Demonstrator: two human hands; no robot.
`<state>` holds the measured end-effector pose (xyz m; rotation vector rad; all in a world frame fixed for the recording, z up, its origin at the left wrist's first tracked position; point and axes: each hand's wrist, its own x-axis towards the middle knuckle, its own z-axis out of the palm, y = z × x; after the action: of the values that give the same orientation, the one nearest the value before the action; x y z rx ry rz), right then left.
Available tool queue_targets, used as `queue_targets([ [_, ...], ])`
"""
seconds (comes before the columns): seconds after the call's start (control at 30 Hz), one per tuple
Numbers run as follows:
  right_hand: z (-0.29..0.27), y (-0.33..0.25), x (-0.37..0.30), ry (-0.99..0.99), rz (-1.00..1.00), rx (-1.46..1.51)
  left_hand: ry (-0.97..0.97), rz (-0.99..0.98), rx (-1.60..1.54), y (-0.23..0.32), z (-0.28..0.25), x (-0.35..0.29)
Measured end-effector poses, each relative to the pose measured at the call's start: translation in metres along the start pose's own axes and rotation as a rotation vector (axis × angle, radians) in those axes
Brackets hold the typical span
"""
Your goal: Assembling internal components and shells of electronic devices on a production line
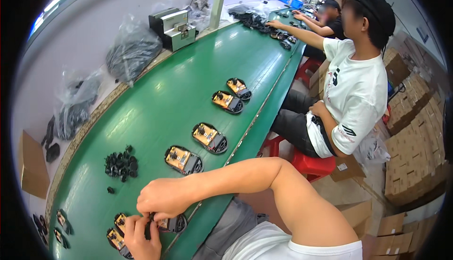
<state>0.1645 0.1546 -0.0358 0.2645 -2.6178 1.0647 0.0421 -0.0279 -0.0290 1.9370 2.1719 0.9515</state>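
Observation:
My right hand (165, 197) reaches in from the right, its fingers closed over the near end of an open computer mouse (173, 224) with an orange circuit board and a coiled black cable. A small black part shows at its fingertips. Against them, from below, my left hand (141, 241) has its fingers bent together; what they hold is mostly hidden. Just left of it lie two more open mice (116, 239), partly covered by the hand. Beyond my right hand is a loose pile of small black wheel-like parts (121, 163), with one single part (111, 190) apart from it.
The green belt (155, 99) carries more open mice (183, 159) toward the far end, and two (61, 221) at far left. A grey machine (173, 28) and plastic bags (133, 50) line the ledge. A co-worker (354, 80) sits at right, near stacked cartons (417, 137).

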Motion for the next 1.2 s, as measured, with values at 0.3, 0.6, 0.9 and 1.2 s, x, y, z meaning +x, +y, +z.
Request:
queue_targets([
  [0.3,-0.006,-0.001,-0.008,-0.037,0.018,-0.047,-0.026,-0.094,-0.063,0.013,0.003,0.007],
  [0.6,-0.009,0.0,-0.017,0.015,0.029,0.055,-0.018,-0.071,-0.096,0.019,0.005,0.011],
  [0.9,-0.023,-0.001,-0.019,-0.053,0.08,0.164,-0.012,-0.061,-0.083,0.027,0.005,0.015],
  [1.2,-0.021,0.0,-0.02,-0.025,0.089,0.152,-0.015,-0.068,-0.127,0.026,0.008,0.014],
])
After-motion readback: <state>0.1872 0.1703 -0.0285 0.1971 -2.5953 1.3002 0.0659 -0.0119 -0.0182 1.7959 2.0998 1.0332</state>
